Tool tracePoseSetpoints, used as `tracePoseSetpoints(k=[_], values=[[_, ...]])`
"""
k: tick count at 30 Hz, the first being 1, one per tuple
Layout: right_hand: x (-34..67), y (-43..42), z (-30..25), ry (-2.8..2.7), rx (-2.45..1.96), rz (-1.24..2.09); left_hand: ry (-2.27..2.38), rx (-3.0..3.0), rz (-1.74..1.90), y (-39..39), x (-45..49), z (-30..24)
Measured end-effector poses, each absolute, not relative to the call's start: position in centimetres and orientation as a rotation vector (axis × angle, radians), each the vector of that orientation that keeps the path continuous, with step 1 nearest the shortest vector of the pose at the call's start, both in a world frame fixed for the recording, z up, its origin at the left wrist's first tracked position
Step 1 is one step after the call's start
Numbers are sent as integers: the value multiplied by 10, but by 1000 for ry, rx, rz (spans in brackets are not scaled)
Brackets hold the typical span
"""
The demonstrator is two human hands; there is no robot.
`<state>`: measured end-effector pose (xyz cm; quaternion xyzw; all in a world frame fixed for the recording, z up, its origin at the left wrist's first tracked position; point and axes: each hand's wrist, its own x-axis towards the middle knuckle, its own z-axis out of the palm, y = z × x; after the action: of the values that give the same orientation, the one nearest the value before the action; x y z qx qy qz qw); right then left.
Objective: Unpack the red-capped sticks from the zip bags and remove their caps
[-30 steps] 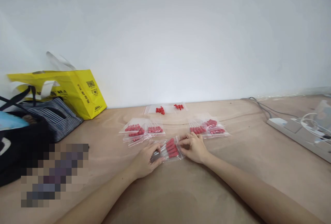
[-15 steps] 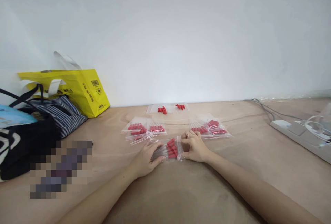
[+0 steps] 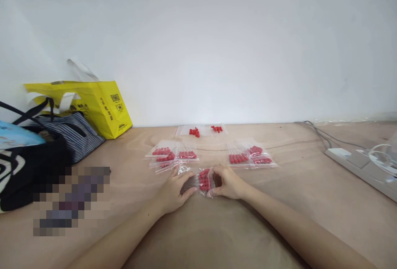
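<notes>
A small clear zip bag [image 3: 204, 181] holding several red-ended pieces with pale thin stems lies low over the table between my hands. My left hand [image 3: 174, 189] grips its left end, thumb and forefinger on either side of the plastic. At the right edge, by the zip strip, my right hand [image 3: 228, 182] pinches the bag with its fingers curled in. Just beyond my left hand is a group of similar filled bags [image 3: 187, 155], overlapping one another. Another overlapping group of bags [image 3: 238, 158] lies beyond my right hand.
Against the wall lie more clear bags with red pieces [image 3: 194, 132]. A yellow shopping bag [image 3: 108, 107], a striped pouch [image 3: 89, 133] and a black bag [image 3: 43, 169] stand at the left, near a blurred-out object [image 3: 72, 202]. A white power strip [image 3: 359, 169] with cables lies at the right.
My right hand has shifted slightly left and down along with the bag's right edge, so the bag looks more bunched between my hands. The left hand has barely moved.
</notes>
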<state>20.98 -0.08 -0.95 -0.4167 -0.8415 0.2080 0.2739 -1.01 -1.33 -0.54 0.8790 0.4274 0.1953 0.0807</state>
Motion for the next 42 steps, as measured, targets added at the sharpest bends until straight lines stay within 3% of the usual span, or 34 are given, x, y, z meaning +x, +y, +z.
tracePoseSetpoints(k=[5,18,31,42], values=[[203,-3,-10,-2206,-1021,623,1237,2633,631,-12,-11,-6],[208,-6,-10,-2280,-1034,425,1186,2628,608,-7,-12,-7],[242,6,-29,-1905,-1058,914,1226,2658,556,-3,-28,-4],[258,0,-18,-2137,-1146,469,1191,2793,707,-4,-37,-3]])
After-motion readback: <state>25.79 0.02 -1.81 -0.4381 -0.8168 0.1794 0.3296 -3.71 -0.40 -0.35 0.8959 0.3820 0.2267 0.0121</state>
